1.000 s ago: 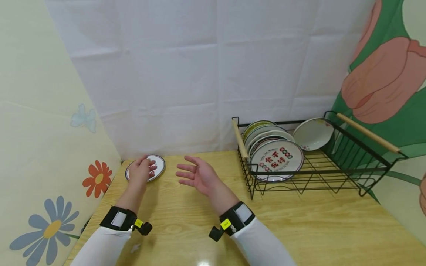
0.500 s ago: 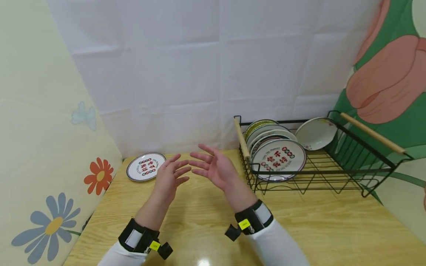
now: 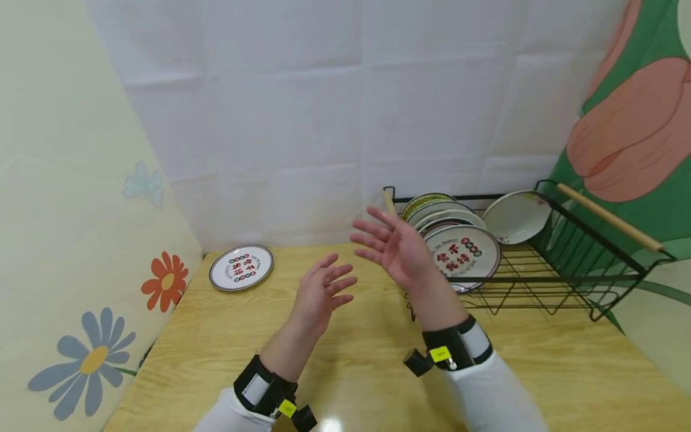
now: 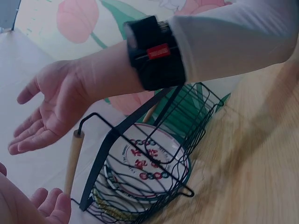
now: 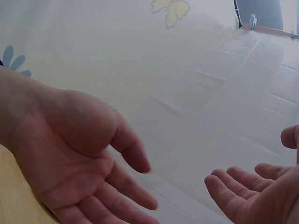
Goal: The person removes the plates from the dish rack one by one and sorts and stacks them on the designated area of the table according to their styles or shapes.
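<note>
My left hand [image 3: 320,295] hovers over the middle of the table, palm turned inward, fingers spread and holding nothing. Up and to its right my right hand [image 3: 396,249] is raised with loose straight fingers, also holding nothing; it overlaps the left end of the dish rack [image 3: 540,279] in the head view. A white plate [image 3: 241,268] with a dark rim and red characters lies flat at the back left of the table. In the rack a matching plate [image 3: 468,255] leans in front of several other upright plates [image 3: 439,207], partly hidden by my right hand and forearm.
A white bowl [image 3: 517,217] rests tilted at the back right of the rack, below its wooden handle [image 3: 610,217]. A white cloth [image 3: 281,150] hangs behind the wooden table [image 3: 372,372]. Printed flower walls stand at left and right.
My left hand has left the flat plate at the back left and moved right. My right hand has moved right and up toward the rack. The plate stays lying flat on the table.
</note>
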Available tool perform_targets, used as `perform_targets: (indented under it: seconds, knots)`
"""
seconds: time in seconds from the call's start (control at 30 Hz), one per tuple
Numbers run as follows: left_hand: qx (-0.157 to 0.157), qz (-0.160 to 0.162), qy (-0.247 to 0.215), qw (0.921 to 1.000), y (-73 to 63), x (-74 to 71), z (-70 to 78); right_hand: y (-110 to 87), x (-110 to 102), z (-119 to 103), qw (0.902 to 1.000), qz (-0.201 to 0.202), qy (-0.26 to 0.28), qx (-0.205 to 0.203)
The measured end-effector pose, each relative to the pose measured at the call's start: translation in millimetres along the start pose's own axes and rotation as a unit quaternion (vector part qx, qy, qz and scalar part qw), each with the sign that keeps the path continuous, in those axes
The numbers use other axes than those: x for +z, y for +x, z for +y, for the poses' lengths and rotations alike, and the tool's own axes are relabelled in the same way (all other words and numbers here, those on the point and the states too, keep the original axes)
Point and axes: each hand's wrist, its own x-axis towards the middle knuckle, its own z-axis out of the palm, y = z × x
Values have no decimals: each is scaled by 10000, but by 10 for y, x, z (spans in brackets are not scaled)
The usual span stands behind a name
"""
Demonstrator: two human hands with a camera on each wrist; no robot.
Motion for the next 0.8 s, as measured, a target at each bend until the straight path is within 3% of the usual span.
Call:
perform_targets:
  seconds: [0.27, 0.37, 0.43, 0.53, 0.67, 0.8]
  knots:
    - [-266, -336, -456, 9980, 58, 279, -160, 108, -334, -694, 9926, 201, -1177, -234]
    - [-395, -376, -751, 9957, 45, 398, -201, 162, -492, -915, 9818, 221, -1880, -148]
    - [-471, -372, -973, 9934, 27, 482, -215, 207, -613, -1029, 9670, 263, -2532, -96]
    - [-511, -439, -1310, 9891, -10, 607, -219, 271, -805, -1155, 9316, 406, -3611, -44]
    - [-567, -589, -1589, 9839, -69, 742, -223, 337, -1060, -1246, 8688, 608, -4913, 59]
    - [-661, -655, -1638, 9821, -130, 805, -234, 356, -1243, -1259, 8038, 460, -5927, 202]
